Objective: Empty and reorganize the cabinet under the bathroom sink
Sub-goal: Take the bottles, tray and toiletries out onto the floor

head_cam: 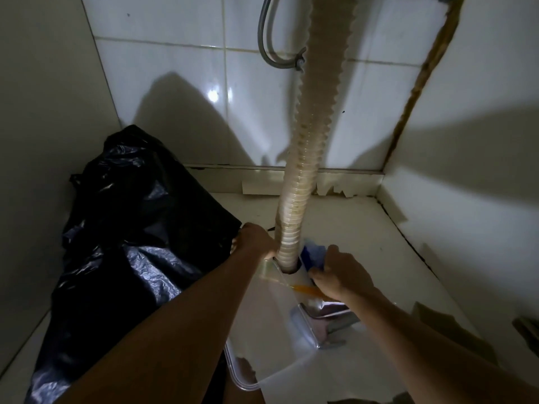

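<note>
The corrugated drain hose is taken as the landmark; it drops from the top of the view to a hole in the cabinet floor, in front of the tiled back wall. A clear plastic container is seen directly in front of the hose base, its far edge touching or nearly touching the hose; which of the two cannot be told. The left hand is placed just left of the hose at the container's far left corner; its fingers are curled over the edge, though whether they clamp it cannot be told in the dim light. The right hand is set just right of the hose on the container's far right side; its fingers are curled round the rim, thumb towards the hose, over a blue item and an orange stick-like item inside; a shiny metal object is seen lower in the container. Left of the hose, a bulky black plastic bag fills the floor up to the left side wall and touches the left wrist; room there is closed off. Right of the hose, bare floor runs to the right side wall. Behind the hose, torn paper lining is seen along the floor's back edge; a grey flexible supply line loops beside the hose near the top.
</note>
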